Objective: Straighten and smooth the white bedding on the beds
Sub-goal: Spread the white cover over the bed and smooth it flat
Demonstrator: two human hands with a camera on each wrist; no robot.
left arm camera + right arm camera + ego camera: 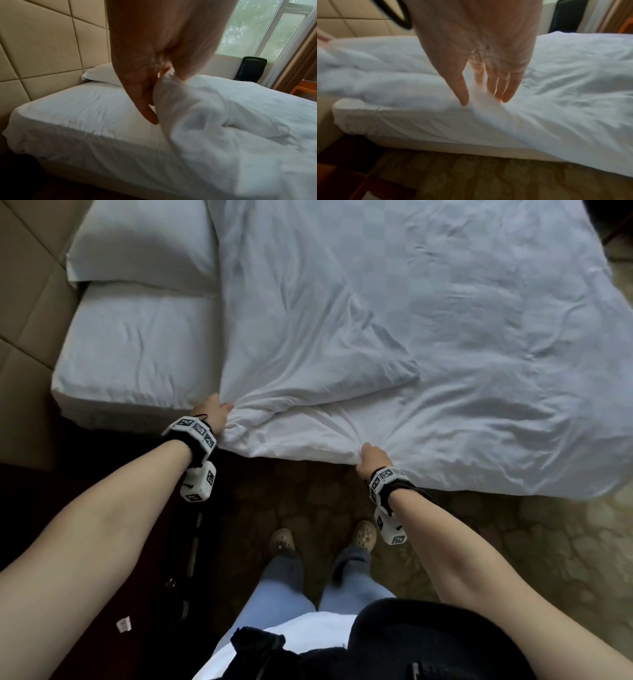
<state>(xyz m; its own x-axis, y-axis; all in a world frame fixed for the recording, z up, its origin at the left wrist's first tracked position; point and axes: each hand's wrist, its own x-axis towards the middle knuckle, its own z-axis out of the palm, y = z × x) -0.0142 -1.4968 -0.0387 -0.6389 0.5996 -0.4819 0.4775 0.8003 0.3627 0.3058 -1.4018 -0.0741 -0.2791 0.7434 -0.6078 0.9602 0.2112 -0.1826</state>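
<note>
A white duvet (394, 320) lies wrinkled across the bed, its near edge hanging over the side. My left hand (214, 410) grips a bunched corner of the duvet (173, 92) near the head end. My right hand (371, 458) pinches the duvet's near edge (481, 102) between thumb and fingers, further toward the foot. A fold runs across the duvet between the two hands. The bare white fitted sheet (137, 347) shows at the head end, with a white pillow (144, 241) behind it.
A padded beige headboard (42, 40) stands at the left. Patterned carpet (513, 542) runs along the bed's near side, where my feet (322, 537) stand. A dark chair (250, 69) and a window (265, 27) are beyond the bed.
</note>
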